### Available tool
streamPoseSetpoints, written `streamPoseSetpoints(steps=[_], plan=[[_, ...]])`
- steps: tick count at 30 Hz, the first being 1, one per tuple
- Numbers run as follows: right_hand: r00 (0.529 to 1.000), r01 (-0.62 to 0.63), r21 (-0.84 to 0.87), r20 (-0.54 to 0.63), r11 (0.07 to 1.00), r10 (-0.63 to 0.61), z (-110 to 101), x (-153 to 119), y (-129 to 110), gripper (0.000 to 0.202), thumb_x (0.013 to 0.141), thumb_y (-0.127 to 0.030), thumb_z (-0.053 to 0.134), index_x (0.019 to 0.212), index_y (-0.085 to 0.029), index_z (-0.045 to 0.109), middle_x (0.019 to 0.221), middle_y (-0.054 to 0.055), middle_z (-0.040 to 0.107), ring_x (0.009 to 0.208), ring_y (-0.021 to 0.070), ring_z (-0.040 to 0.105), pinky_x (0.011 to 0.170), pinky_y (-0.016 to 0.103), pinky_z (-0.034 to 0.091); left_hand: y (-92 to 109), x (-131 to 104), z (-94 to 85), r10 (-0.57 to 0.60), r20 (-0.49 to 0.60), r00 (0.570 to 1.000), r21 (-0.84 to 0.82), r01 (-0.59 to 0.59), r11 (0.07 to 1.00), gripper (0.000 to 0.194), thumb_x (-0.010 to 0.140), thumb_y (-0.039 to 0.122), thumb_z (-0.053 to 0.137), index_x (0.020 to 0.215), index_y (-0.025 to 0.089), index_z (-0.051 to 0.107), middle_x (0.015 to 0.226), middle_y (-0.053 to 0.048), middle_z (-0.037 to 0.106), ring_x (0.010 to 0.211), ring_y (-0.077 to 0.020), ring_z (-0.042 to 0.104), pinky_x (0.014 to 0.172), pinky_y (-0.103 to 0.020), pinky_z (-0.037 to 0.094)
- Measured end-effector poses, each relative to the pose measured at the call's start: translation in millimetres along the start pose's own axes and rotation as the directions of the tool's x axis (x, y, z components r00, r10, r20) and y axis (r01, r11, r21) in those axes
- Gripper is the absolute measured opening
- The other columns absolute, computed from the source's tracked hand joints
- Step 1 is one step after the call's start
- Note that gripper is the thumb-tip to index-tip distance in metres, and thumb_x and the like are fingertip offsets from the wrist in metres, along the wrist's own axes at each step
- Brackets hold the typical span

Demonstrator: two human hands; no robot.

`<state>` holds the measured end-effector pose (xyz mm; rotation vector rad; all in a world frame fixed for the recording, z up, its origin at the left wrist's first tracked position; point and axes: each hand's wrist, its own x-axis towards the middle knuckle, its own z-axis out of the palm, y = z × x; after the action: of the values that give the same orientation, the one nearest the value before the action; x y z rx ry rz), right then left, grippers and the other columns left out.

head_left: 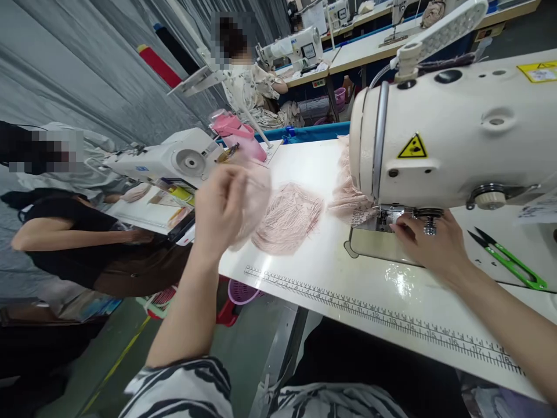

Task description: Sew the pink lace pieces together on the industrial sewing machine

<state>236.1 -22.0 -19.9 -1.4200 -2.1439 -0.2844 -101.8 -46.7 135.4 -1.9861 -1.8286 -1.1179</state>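
My left hand (pixel 221 206) is raised over the left end of the sewing table, its fingers closed on a thin pale pink fabric piece (pixel 255 194) that is smeared by motion. Below and to the right of it, a pile of pink fabric pieces (pixel 289 220) with loose threads lies on the tabletop. My right hand (pixel 435 238) reaches under the head of the white sewing machine (pixel 452 128), its thumb and finger pinched together beside the presser foot (pixel 387 217). What they grip is too small to make out. Gathered pink fabric (pixel 350 194) lies just behind the foot.
Green thread snips (pixel 509 261) lie right of my right hand. A printed ruler (pixel 374 310) runs along the table's front edge. A pink bottle (pixel 239 133) stands at the back left. Co-workers sit at a neighbouring machine (pixel 174 154) on the left and farther back.
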Motion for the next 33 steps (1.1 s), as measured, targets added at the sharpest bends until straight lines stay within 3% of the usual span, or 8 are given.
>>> streamPoseSetpoints(steps=[2,5,9,12,16,20,22,33], plan=[[1.000,-0.014,0.012,0.005,1.000,0.014,0.2,0.4,-0.5,0.032,0.093,-0.036,0.050,0.079,-0.018,0.073,0.057,0.004,0.064,0.062,0.0186,0.054,0.083,0.035,0.040,31.2,-12.5,-5.9,0.026,0.331,0.943,-0.166,0.031,0.986,0.029,0.094,0.048,0.049,0.085,0.022,0.059,0.060,0.003,0.048,0.052,-0.0112,0.045,0.051,-0.027,0.039],[0.999,-0.032,0.040,0.017,0.999,0.031,-2.4,2.0,-1.8,0.031,0.092,-0.035,0.050,0.077,-0.019,0.073,0.066,0.005,0.068,0.068,0.0203,0.057,0.085,0.037,0.041,64.1,-25.5,4.5,0.012,0.439,0.899,-0.378,0.172,0.910,0.029,0.095,0.046,0.047,0.086,0.021,0.058,0.067,0.000,0.052,0.057,-0.0122,0.048,0.050,-0.024,0.041],[0.998,-0.031,0.054,0.063,0.998,0.027,-6.8,4.9,-2.6,0.036,0.095,-0.033,0.045,0.076,-0.020,0.072,0.066,0.005,0.067,0.071,0.0214,0.058,0.084,0.037,0.042,70.6,-32.9,55.7,0.131,0.608,0.783,-0.469,0.222,0.855,0.028,0.097,0.041,0.043,0.089,0.020,0.058,0.076,-0.001,0.060,0.068,-0.0138,0.056,0.059,-0.023,0.047],[0.996,-0.042,0.064,0.076,0.997,0.037,-6.7,6.4,-2.0,0.037,0.097,-0.034,0.043,0.078,-0.020,0.071,0.067,0.005,0.068,0.074,0.0215,0.060,0.088,0.038,0.043,63.6,-42.6,95.5,0.237,0.677,0.697,-0.386,0.063,0.920,0.022,0.098,0.031,0.043,0.087,0.019,0.059,0.082,-0.002,0.066,0.070,-0.0141,0.060,0.062,-0.024,0.048],[0.997,-0.063,0.061,0.044,0.996,0.060,-2.7,6.1,-0.7,0.039,0.096,-0.035,0.045,0.066,-0.020,0.066,0.069,0.007,0.068,0.078,0.0238,0.061,0.085,0.039,0.045,68.2,-67.6,109.3,0.353,0.503,0.789,-0.111,-0.346,0.932,0.022,0.099,0.027,0.045,0.103,0.015,0.063,0.105,-0.009,0.070,0.085,-0.0198,0.067,0.068,-0.030,0.054],[0.999,-0.046,0.045,-0.007,0.998,0.046,-1.5,4.3,0.1,0.033,0.093,-0.028,0.048,0.066,-0.021,0.065,0.065,0.004,0.067,0.072,0.0227,0.060,0.081,0.039,0.044,84.3,-94.7,105.0,0.700,0.448,0.557,-0.293,-0.648,0.703,0.032,0.100,0.029,0.046,0.124,0.011,0.058,0.130,-0.012,0.063,0.121,-0.0222,0.059,0.099,-0.036,0.052],[0.999,0.016,0.047,-0.033,0.999,-0.014,-3.1,3.7,0.2,0.026,0.091,-0.020,0.048,0.078,-0.021,0.070,0.069,0.003,0.070,0.071,0.0212,0.061,0.081,0.038,0.043,87.7,-102.1,109.7,0.729,0.467,0.500,-0.303,-0.684,0.664,0.042,0.100,0.033,0.045,0.132,0.006,0.053,0.137,-0.015,0.057,0.130,-0.0252,0.053,0.105,-0.038,0.049],[0.980,0.182,0.069,-0.094,0.981,-0.175,-6.0,0.3,-2.2,0.028,0.089,-0.015,0.051,0.086,-0.025,0.076,0.080,0.001,0.075,0.073,0.0171,0.065,0.074,0.033,0.043,70.8,-84.2,145.3,0.667,0.472,0.576,-0.283,-0.618,0.734,0.044,0.101,0.032,0.043,0.136,0.005,0.051,0.140,-0.018,0.052,0.135,-0.0281,0.046,0.109,-0.044,0.047]])
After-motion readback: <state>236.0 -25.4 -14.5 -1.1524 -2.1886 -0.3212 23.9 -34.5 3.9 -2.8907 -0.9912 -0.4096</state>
